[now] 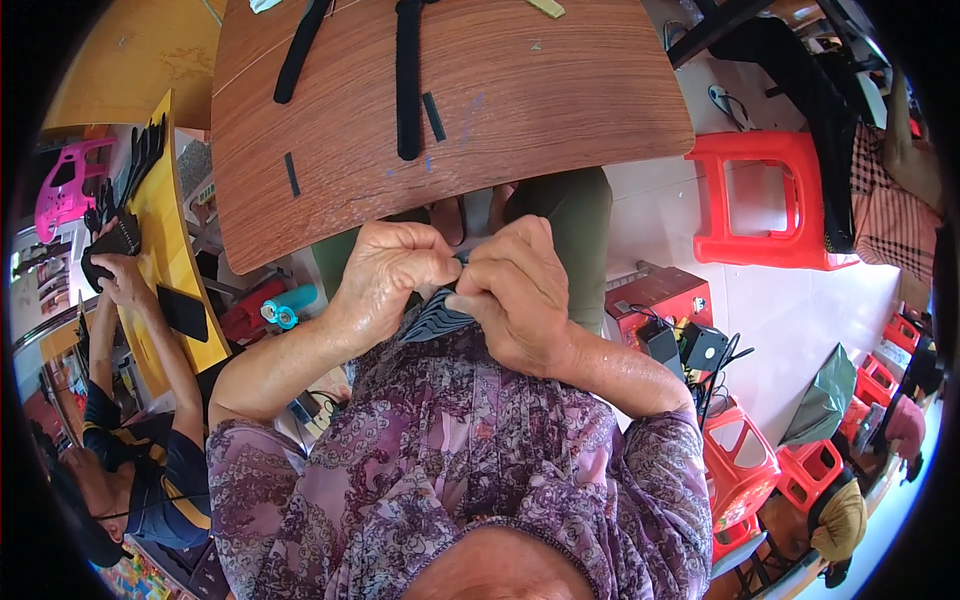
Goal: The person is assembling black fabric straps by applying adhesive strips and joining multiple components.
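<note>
Above my lap, just off the near edge of the wooden table, my two hands meet. A stack of dark grey strips hangs below and between them. My left hand pinches at the top of the strips with thumb and forefinger. Close against it, my right hand has its fingers curled round the same bundle. The exact spot where the fingertips meet is partly hidden. On the table lie a long black strap, a second black strap and two short dark strips, one beside the long strap and one farther left.
A co-worker's hands handle black pieces at a yellow table on the left. A red stool stands to the right, above a red box with black cables. More red stools and a seated person are at the lower right.
</note>
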The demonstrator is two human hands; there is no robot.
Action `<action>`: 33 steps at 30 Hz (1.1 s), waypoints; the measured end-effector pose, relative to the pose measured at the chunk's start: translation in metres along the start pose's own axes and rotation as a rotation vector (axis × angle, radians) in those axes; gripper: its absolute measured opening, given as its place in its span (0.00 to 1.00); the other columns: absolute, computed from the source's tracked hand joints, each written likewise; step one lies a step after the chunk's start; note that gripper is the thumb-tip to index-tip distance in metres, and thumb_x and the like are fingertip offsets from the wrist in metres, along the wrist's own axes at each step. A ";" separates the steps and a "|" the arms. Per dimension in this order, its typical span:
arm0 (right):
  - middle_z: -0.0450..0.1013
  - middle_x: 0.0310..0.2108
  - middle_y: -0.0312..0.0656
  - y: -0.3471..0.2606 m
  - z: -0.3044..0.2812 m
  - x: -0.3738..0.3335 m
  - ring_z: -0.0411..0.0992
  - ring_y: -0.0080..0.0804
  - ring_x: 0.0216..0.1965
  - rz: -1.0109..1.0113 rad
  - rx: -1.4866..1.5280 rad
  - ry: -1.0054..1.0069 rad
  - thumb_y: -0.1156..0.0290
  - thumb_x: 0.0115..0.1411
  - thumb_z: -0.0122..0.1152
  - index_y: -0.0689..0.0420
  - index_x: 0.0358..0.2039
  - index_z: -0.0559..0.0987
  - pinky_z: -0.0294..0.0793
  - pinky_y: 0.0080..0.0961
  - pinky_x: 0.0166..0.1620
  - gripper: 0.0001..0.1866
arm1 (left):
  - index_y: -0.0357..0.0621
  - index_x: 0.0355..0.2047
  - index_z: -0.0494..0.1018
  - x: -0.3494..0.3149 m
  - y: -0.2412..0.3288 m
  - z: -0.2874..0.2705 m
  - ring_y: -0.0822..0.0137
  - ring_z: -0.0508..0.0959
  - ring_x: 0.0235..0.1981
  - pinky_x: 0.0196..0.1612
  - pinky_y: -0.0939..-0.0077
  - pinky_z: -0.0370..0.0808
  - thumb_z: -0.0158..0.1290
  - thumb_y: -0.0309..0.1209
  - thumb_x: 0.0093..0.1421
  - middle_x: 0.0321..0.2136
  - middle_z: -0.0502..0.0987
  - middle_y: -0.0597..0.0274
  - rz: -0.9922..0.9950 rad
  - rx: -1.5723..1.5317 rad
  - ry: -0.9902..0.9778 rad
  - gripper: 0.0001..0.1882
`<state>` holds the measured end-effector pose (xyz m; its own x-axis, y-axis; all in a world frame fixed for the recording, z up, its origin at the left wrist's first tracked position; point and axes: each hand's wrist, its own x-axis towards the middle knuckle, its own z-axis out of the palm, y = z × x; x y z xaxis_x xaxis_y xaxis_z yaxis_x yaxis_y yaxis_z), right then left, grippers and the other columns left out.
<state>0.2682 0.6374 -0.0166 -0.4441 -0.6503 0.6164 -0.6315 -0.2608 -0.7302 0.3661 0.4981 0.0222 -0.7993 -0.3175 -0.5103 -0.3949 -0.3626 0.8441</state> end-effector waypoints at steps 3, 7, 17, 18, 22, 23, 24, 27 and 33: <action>0.68 0.25 0.37 -0.004 -0.002 -0.003 0.64 0.37 0.27 -0.064 -0.018 0.012 0.74 0.41 0.68 0.58 0.25 0.74 0.62 0.31 0.35 0.12 | 0.34 0.23 0.75 0.007 -0.002 -0.005 0.77 0.70 0.20 0.26 0.84 0.65 0.57 0.22 0.44 0.20 0.74 0.65 -0.129 -0.121 -0.009 0.04; 0.67 0.26 0.38 0.001 0.003 -0.003 0.64 0.38 0.30 0.027 0.043 0.040 0.75 0.39 0.66 0.57 0.26 0.73 0.59 0.32 0.36 0.13 | 0.35 0.24 0.75 0.009 -0.007 -0.014 0.77 0.71 0.21 0.26 0.84 0.65 0.57 0.23 0.45 0.20 0.74 0.65 -0.152 -0.184 -0.002 0.05; 0.69 0.29 0.39 -0.010 -0.011 0.004 0.64 0.38 0.32 0.078 0.033 -0.020 0.71 0.44 0.69 0.58 0.27 0.75 0.64 0.31 0.36 0.12 | 0.34 0.27 0.73 -0.003 0.002 -0.005 0.77 0.70 0.25 0.30 0.84 0.67 0.55 0.31 0.60 0.25 0.72 0.65 0.164 0.119 -0.111 0.11; 0.69 0.29 0.39 -0.013 -0.012 0.005 0.64 0.38 0.32 0.091 0.066 -0.028 0.71 0.44 0.69 0.58 0.26 0.75 0.64 0.31 0.36 0.11 | 0.33 0.28 0.73 -0.003 0.002 -0.006 0.77 0.70 0.25 0.31 0.84 0.68 0.54 0.33 0.61 0.26 0.72 0.64 0.258 0.288 -0.127 0.13; 0.69 0.29 0.39 -0.006 -0.008 0.001 0.64 0.37 0.32 0.082 0.079 0.026 0.70 0.43 0.69 0.58 0.26 0.75 0.64 0.30 0.36 0.12 | 0.33 0.32 0.71 -0.001 -0.002 -0.009 0.76 0.72 0.29 0.32 0.82 0.70 0.54 0.31 0.61 0.28 0.72 0.63 0.316 0.392 -0.114 0.10; 0.69 0.29 0.39 -0.006 -0.008 0.000 0.64 0.37 0.32 0.125 0.082 0.028 0.71 0.43 0.69 0.58 0.26 0.75 0.64 0.30 0.35 0.12 | 0.33 0.32 0.71 -0.005 0.000 -0.005 0.76 0.72 0.29 0.32 0.82 0.70 0.54 0.31 0.61 0.28 0.72 0.63 0.317 0.395 -0.116 0.10; 0.70 0.29 0.39 -0.005 -0.007 0.000 0.64 0.36 0.32 0.167 0.086 0.030 0.71 0.43 0.69 0.58 0.26 0.75 0.64 0.29 0.35 0.12 | 0.34 0.36 0.69 -0.013 0.004 0.002 0.76 0.72 0.29 0.32 0.82 0.70 0.55 0.29 0.60 0.29 0.73 0.63 0.336 0.313 -0.051 0.10; 0.70 0.29 0.39 0.000 -0.006 0.003 0.65 0.34 0.32 0.239 0.050 0.060 0.73 0.44 0.69 0.58 0.26 0.75 0.64 0.27 0.35 0.10 | 0.36 0.42 0.66 -0.024 -0.001 0.006 0.75 0.74 0.31 0.33 0.82 0.71 0.59 0.26 0.56 0.31 0.74 0.62 0.451 0.324 -0.008 0.16; 0.68 0.26 0.38 0.004 -0.007 0.012 0.65 0.29 0.31 0.411 0.301 0.048 0.79 0.48 0.65 0.59 0.30 0.76 0.65 0.25 0.34 0.08 | 0.36 0.37 0.69 -0.020 -0.007 -0.004 0.74 0.76 0.29 0.34 0.81 0.73 0.63 0.23 0.50 0.31 0.75 0.60 0.563 0.613 0.101 0.16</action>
<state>0.2563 0.6336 -0.0105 -0.6503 -0.7108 0.2680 -0.1909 -0.1886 -0.9633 0.3869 0.5034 0.0254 -0.9179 -0.3960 0.0264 -0.1488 0.4050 0.9021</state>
